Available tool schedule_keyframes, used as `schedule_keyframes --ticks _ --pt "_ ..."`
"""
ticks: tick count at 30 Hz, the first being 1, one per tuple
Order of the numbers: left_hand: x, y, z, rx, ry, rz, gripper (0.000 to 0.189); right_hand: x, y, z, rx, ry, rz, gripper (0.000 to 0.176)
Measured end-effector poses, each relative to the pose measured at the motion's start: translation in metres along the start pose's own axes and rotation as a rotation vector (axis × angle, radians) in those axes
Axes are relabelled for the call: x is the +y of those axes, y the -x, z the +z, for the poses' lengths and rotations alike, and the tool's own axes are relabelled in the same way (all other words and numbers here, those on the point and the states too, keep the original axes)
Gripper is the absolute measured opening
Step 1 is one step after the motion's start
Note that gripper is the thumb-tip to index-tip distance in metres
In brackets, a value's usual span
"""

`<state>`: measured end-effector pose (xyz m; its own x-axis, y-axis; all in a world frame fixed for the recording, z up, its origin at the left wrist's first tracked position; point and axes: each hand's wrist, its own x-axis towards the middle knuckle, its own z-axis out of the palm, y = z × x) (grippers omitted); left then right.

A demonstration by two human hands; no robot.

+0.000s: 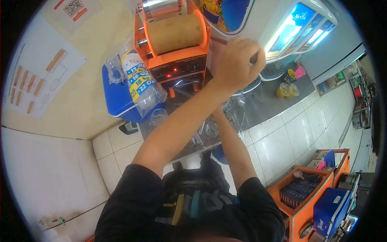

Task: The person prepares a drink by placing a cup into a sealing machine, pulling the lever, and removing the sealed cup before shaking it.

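My left hand is closed in a fist around a black knob, of which only the end shows. It is raised just right of an orange cup-sealing machine. A roll of brownish film is mounted on the machine, and red lights glow on its front panel. My right forearm reaches up beneath the left one, which hides the right hand and its fingers. Crumpled clear plastic lies on the dark counter beside the forearms.
Left of the machine, a bag of clear cups leans on a blue box. A lit drink dispenser stands at the right, with several cups near it. An orange shelf unit and a blue cooler are lower right.
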<state>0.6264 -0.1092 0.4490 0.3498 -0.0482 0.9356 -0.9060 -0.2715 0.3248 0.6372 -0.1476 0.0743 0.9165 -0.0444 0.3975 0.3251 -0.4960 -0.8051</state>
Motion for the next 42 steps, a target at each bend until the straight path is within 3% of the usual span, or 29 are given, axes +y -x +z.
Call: schedule_keyframes --ticks 17,39,42 --pt "-0.001 0.081 0.000 -0.136 0.061 0.103 0.014 -0.007 0.023 -0.019 -0.189 -0.057 0.073 0.042" --pt "-0.008 0.081 0.004 -0.069 0.078 0.108 0.017 -0.003 0.025 -0.019 -0.436 -0.174 0.085 0.063" --pt "-0.008 0.079 0.000 -0.084 0.080 0.104 0.016 -0.020 0.023 -0.030 -0.345 -0.205 0.056 0.063"
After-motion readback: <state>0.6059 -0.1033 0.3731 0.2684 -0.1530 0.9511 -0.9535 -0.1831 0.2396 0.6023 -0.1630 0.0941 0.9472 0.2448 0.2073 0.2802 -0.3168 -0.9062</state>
